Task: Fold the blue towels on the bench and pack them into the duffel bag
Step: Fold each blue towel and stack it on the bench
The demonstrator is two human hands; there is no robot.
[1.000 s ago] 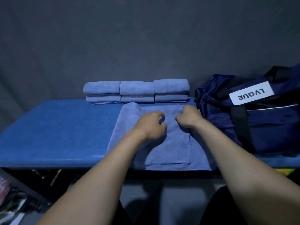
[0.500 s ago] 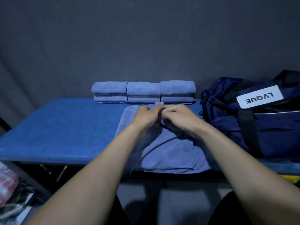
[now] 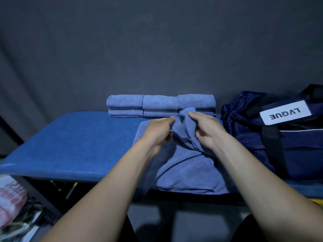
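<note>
From the head camera, the left hand [image 3: 158, 131] and right hand [image 3: 207, 131] both pinch the blue towel [image 3: 188, 165] mid-bench [image 3: 73, 142] (duffel bag [image 3: 286, 137] just right); best lift the pinched edge evenly, corners matched.

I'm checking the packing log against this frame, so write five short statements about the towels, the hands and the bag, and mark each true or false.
1. Both hands, left hand and right hand, pinch the loose light-blue terry towel. True.
2. The folded blue towel stacks sit at the back edge of the blue padded bench. True.
3. The navy fabric duffel bag stands left of the stacks. False: it stands to their right.
4. The loose towel lies flat and untouched. False: its far part is lifted in both grips.
5. The bag's white label reads upside down. True.
</note>
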